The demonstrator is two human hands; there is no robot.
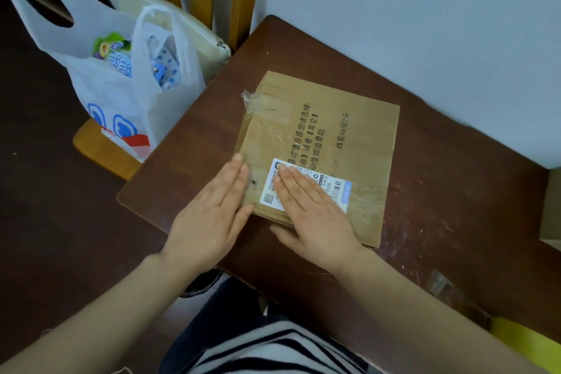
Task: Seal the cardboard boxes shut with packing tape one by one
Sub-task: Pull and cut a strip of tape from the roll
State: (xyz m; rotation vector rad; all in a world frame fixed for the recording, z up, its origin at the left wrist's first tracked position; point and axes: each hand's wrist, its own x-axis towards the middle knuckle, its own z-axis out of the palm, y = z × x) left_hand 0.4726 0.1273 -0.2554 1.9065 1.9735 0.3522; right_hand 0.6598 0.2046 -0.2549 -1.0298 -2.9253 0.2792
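- both hands flat, fingers straight, gripping nothing: right hand (309,206) on top of the cardboard box (334,136), left hand (212,209) against its left edge
- box lies on the desk (455,191), long side running away from the fingertips
- clear tape (258,112) runs ahead of the left fingers (233,173), so I'd guess that hand smooths it next

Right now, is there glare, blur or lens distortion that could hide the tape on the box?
Head view: soft, even light, only faint shadows beside the left hand and right hand; clear tape on the cardboard box shows mild sheen, no hard glare; the wide-angle lens slightly bows the table edges; large box print is legible, small text on the label is blurred.
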